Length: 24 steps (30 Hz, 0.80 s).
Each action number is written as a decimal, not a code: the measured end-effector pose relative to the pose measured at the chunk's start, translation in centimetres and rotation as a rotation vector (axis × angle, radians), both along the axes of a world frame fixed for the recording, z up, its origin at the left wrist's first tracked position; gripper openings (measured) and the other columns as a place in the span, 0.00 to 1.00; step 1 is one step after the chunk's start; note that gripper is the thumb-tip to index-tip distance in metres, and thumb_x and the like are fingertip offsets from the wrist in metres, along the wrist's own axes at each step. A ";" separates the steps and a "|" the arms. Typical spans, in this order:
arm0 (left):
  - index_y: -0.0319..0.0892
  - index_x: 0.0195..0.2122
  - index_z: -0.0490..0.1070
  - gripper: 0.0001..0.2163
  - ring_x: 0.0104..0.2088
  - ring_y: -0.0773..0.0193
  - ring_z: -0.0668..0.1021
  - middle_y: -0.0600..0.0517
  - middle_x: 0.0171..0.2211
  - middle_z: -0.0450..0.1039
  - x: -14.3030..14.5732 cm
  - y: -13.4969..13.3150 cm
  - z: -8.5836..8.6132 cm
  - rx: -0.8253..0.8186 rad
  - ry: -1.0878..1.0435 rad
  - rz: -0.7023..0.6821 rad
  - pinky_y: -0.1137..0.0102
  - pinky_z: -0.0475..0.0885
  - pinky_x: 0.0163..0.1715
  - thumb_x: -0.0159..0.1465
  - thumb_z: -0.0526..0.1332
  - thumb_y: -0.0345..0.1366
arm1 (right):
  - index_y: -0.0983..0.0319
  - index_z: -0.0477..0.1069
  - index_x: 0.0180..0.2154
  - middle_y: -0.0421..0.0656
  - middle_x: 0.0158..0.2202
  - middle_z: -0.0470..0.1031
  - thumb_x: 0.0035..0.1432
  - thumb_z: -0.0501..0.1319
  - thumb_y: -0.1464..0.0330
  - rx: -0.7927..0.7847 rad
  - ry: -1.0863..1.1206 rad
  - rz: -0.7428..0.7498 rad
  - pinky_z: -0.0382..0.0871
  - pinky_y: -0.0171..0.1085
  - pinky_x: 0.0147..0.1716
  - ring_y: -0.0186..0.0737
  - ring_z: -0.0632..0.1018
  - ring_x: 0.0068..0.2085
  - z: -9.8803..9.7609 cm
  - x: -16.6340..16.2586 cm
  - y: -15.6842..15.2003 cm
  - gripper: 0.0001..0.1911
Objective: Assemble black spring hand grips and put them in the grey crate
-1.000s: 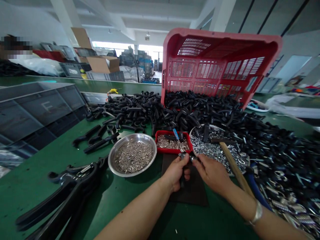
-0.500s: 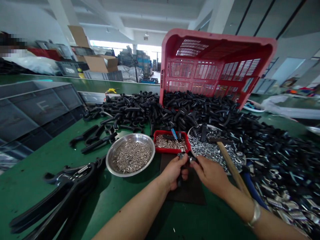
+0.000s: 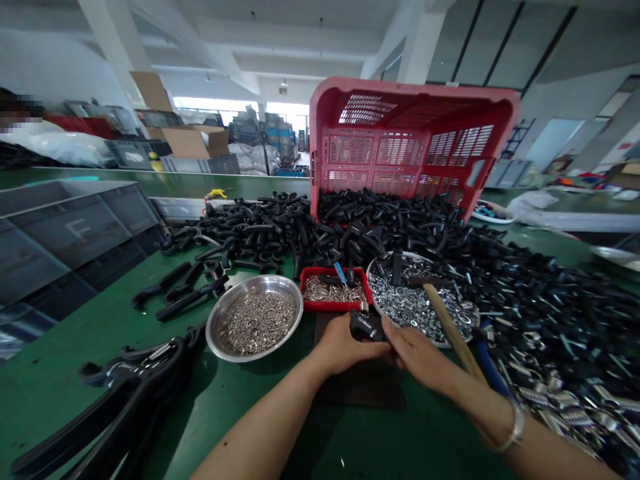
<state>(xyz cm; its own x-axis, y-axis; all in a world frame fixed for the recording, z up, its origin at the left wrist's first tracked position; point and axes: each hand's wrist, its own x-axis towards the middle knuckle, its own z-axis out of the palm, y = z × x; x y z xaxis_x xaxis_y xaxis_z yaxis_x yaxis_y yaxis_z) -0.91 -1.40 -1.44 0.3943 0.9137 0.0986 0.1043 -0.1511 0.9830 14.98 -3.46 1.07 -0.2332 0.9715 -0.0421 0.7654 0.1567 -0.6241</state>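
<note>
Above the flat green surface (image 3: 390, 447), the bare left hand (image 3: 336, 347) clamps a black, plastic-looking part (image 3: 367, 327), while the right hand (image 3: 417, 350) touches it, its grip unclear, this two-handed handling step seemingly calling for steady support next.

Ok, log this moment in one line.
left hand: holding black part; right hand: at part's right end; dark mat: beneath; red tray: beyond

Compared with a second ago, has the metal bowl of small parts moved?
No: the metal bowl keeps its place beside the red tray; the whole view has shifted.
</note>
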 end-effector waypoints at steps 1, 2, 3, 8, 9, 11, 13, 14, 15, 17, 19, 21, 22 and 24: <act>0.39 0.32 0.70 0.16 0.29 0.65 0.72 0.52 0.29 0.72 -0.3 0.1 0.2 0.048 0.065 -0.032 0.73 0.64 0.29 0.45 0.67 0.42 | 0.63 0.70 0.29 0.46 0.28 0.73 0.60 0.41 0.56 0.174 -0.077 0.027 0.67 0.42 0.34 0.40 0.74 0.32 0.1 0.5 0.3 0.25; 0.39 0.34 0.70 0.17 0.29 0.63 0.72 0.52 0.29 0.72 -0.6 0.2 0.4 0.088 0.122 -0.076 0.72 0.65 0.29 0.45 0.66 0.42 | 0.63 0.69 0.38 0.48 0.37 0.73 0.59 0.46 0.59 0.324 -0.143 0.077 0.65 0.45 0.40 0.42 0.73 0.40 0.1 1.0 0.7 0.19; 0.40 0.35 0.70 0.18 0.29 0.62 0.72 0.52 0.30 0.72 -0.8 0.3 0.5 0.127 0.177 -0.128 0.72 0.65 0.29 0.45 0.66 0.43 | 0.62 0.66 0.45 0.49 0.44 0.71 0.58 0.49 0.63 0.421 -0.191 0.151 0.64 0.45 0.44 0.43 0.71 0.46 0.0 1.4 1.1 0.16; 0.41 0.32 0.71 0.21 0.28 0.57 0.72 0.49 0.26 0.69 -1.5 0.5 0.5 0.325 0.581 -0.092 0.67 0.66 0.29 0.41 0.66 0.49 | 0.63 0.68 0.41 0.47 0.39 0.73 0.57 0.51 0.69 0.332 -0.398 0.320 0.66 0.40 0.40 0.41 0.73 0.41 -1.5 1.2 1.7 0.12; 0.41 0.33 0.71 0.23 0.30 0.55 0.72 0.47 0.28 0.69 -1.5 0.3 0.6 0.367 0.695 -0.034 0.65 0.66 0.31 0.40 0.66 0.51 | 0.64 0.69 0.39 0.47 0.37 0.73 0.57 0.51 0.68 0.308 -0.435 0.276 0.66 0.40 0.39 0.41 0.73 0.39 -1.8 0.8 1.5 0.11; 0.41 0.40 0.70 0.29 0.38 0.49 0.71 0.44 0.36 0.68 -1.7 -0.4 0.8 0.443 0.934 0.026 0.61 0.65 0.38 0.39 0.65 0.53 | 0.64 0.70 0.37 0.48 0.34 0.72 0.57 0.52 0.68 0.277 -0.481 0.211 0.66 0.39 0.37 0.41 0.73 0.38 -2.1 -0.1 0.8 0.11; 0.43 0.48 0.66 0.34 0.45 0.47 0.68 0.43 0.44 0.66 -2.1 -0.9 1.3 0.491 1.126 -0.002 0.59 0.64 0.42 0.41 0.62 0.57 | 0.64 0.70 0.34 0.48 0.33 0.71 0.56 0.52 0.67 0.263 -0.523 0.184 0.66 0.39 0.36 0.42 0.73 0.36 -1.8 -0.5 0.0 0.10; 0.43 0.50 0.64 0.36 0.46 0.47 0.67 0.43 0.46 0.65 -2.5 -0.9 1.5 0.505 1.178 -0.039 0.58 0.64 0.43 0.42 0.60 0.59 | 0.63 0.71 0.33 0.47 0.33 0.71 0.55 0.52 0.67 0.270 -0.549 0.177 0.66 0.39 0.35 0.43 0.73 0.36 -1.5 -0.4 -0.4 0.10; 0.44 0.52 0.62 0.37 0.47 0.48 0.67 0.44 0.47 0.64 -2.8 -0.7 1.9 0.514 1.195 -0.074 0.59 0.64 0.43 0.44 0.59 0.60 | 0.62 0.71 0.33 0.47 0.33 0.71 0.55 0.53 0.66 0.287 -0.579 0.162 0.66 0.40 0.34 0.43 0.73 0.36 -1.2 0.0 -0.8 0.10; 0.45 0.52 0.62 0.34 0.46 0.51 0.68 0.45 0.48 0.64 -3.7 0.5 2.6 0.508 1.183 -0.067 0.61 0.65 0.43 0.49 0.53 0.61 | 0.61 0.71 0.35 0.47 0.34 0.71 0.55 0.52 0.64 0.354 -0.652 0.069 0.67 0.41 0.31 0.45 0.73 0.36 -0.6 1.7 -1.4 0.12; 0.47 0.49 0.65 0.25 0.45 0.54 0.70 0.47 0.47 0.67 -4.3 2.8 3.1 0.439 1.191 0.074 0.62 0.66 0.41 0.57 0.48 0.56 | 0.61 0.70 0.37 0.49 0.36 0.72 0.56 0.50 0.62 0.448 -0.725 -0.089 0.68 0.42 0.29 0.48 0.73 0.37 -0.6 4.1 -1.9 0.15; 0.48 0.43 0.70 0.17 0.43 0.55 0.72 0.48 0.44 0.70 -4.4 5.6 3.3 0.300 1.243 0.209 0.63 0.67 0.39 0.60 0.48 0.48 | 0.62 0.70 0.37 0.51 0.37 0.72 0.57 0.48 0.61 0.503 -0.776 -0.205 0.68 0.45 0.28 0.50 0.73 0.36 -1.1 6.5 -2.2 0.16; 0.48 0.41 0.72 0.15 0.42 0.54 0.73 0.48 0.41 0.72 -4.3 7.0 3.2 0.258 1.256 0.223 0.62 0.67 0.38 0.59 0.51 0.46 | 0.63 0.71 0.37 0.52 0.38 0.72 0.57 0.48 0.61 0.514 -0.786 -0.230 0.69 0.46 0.29 0.51 0.73 0.36 -1.5 7.4 -2.4 0.17; 0.50 0.37 0.74 0.12 0.39 0.54 0.74 0.50 0.37 0.74 -3.7 9.2 2.8 0.211 1.253 0.217 0.63 0.68 0.36 0.54 0.58 0.46 | 0.64 0.71 0.37 0.52 0.38 0.72 0.57 0.48 0.60 0.525 -0.769 -0.232 0.69 0.47 0.30 0.51 0.73 0.36 -2.3 8.7 -2.7 0.19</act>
<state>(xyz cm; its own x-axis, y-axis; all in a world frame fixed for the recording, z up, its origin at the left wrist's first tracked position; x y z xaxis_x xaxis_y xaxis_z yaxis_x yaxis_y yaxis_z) -4.60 7.78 1.31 0.1683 0.9825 -0.0797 0.9755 -0.1544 0.1564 23.65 -6.16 -1.28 -0.1226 0.9285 0.3506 0.9834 0.0661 0.1687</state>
